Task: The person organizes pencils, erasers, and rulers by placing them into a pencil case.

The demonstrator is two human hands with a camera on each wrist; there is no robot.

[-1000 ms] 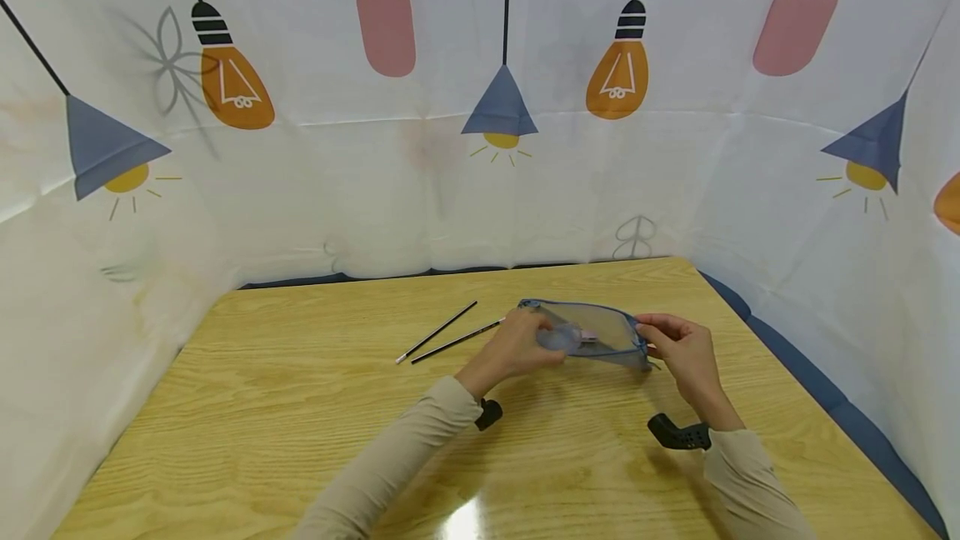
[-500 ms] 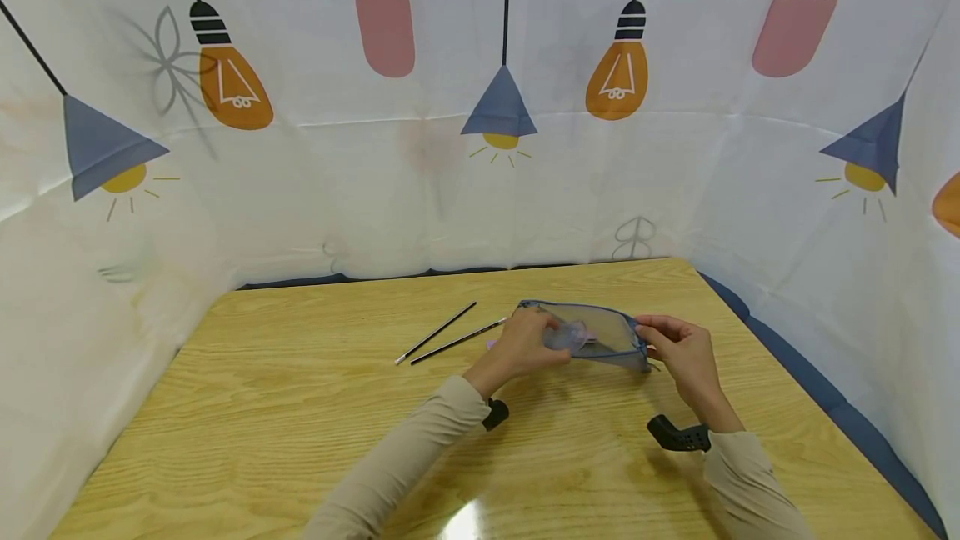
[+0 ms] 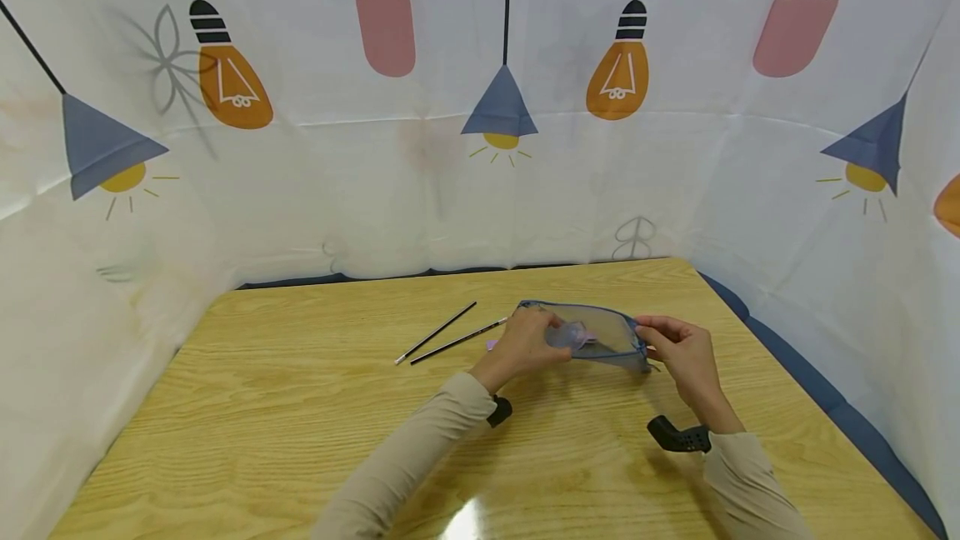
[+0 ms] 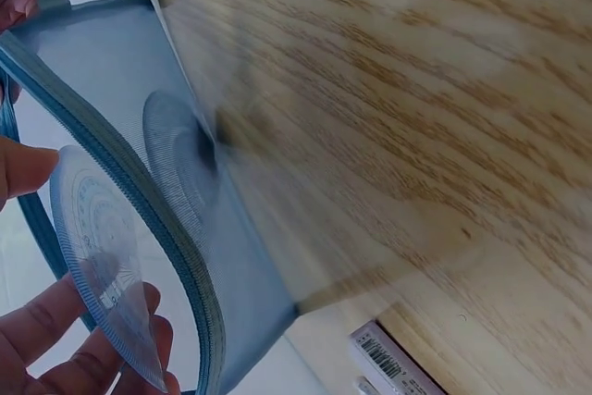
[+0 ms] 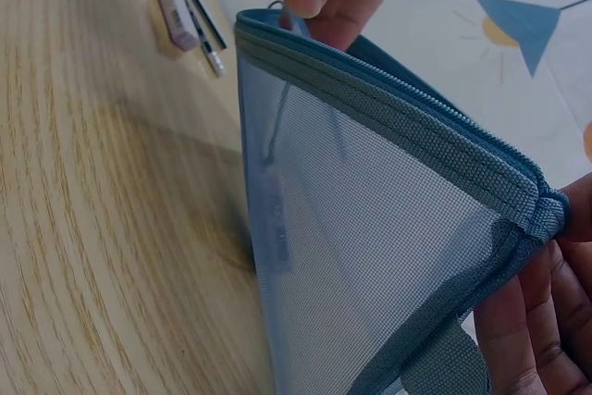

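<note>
My left hand (image 3: pixel 525 342) holds a clear plastic protractor (image 4: pixel 97 256) between thumb and fingers, in the open mouth of a blue mesh zip pouch (image 3: pixel 607 327). The thumb is at one end of the protractor and the fingers are at the other, as the left wrist view shows. At the pouch's right end, my right hand (image 3: pixel 681 352) pinches the corner by the end of the zip (image 5: pixel 541 215). Through the mesh a curved, ruled shape (image 4: pixel 176 154) shows; whether it is a second item I cannot tell. A small label-like piece (image 5: pixel 276 228) also shows through the mesh.
Two dark pencils (image 3: pixel 437 333) lie on the wooden table (image 3: pixel 300 407) left of the pouch. A pinkish eraser in a sleeve (image 4: pixel 393 358) lies beside them, partly behind my left hand in the head view. A patterned white curtain (image 3: pixel 420 190) surrounds the table.
My left hand has shifted slightly to the right with the protractor, further over the pouch. The eraser has come into view behind it. My right hand has stayed in place.
</note>
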